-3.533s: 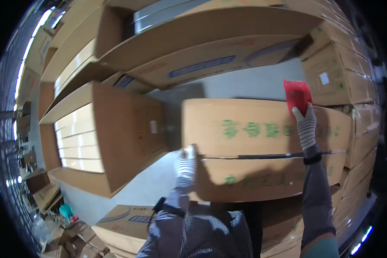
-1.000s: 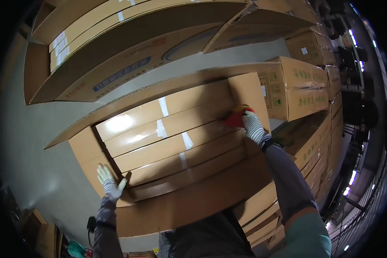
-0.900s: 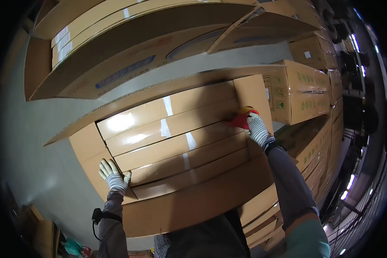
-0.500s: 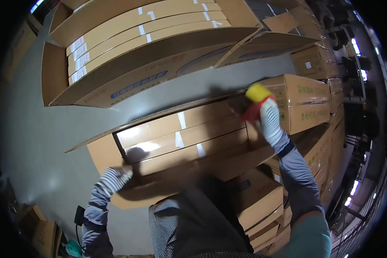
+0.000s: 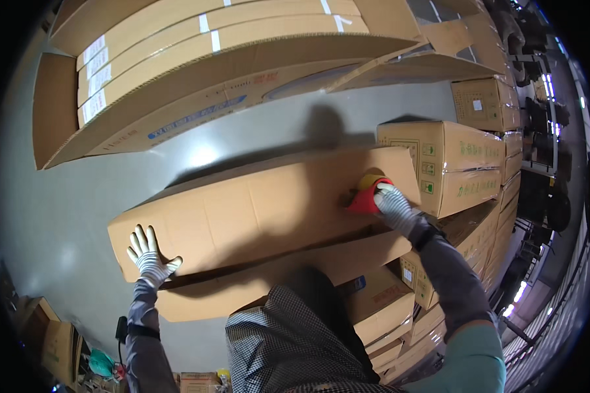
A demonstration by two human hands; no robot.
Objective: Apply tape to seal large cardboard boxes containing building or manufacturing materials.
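Note:
In front of me lies a long cardboard carton [image 5: 177,304] whose wide far flap [image 5: 233,206] is folded over the top, hiding what is inside. Its near flap still stands out toward my legs. With fingers spread, my left hand [image 5: 148,258] rests on the left end of the folded flap. My right hand [image 5: 393,206], gloved like the left, is closed around a red tape dispenser [image 5: 364,202] with a yellow roll, at the flap's right end.
Beyond the carton stands an open box [image 5: 196,121] of long packed cartons. Taped cartons [image 5: 465,167] are stacked at the right, and more boxes [image 5: 380,301] sit beside my legs. Grey floor [image 5: 72,203] lies to the left. Small boxes [image 5: 59,347] stand at the lower left.
The far flap has come down over the long packages inside the carton. My left hand has moved up and opened flat on it; my right has lowered with the tape dispenser.

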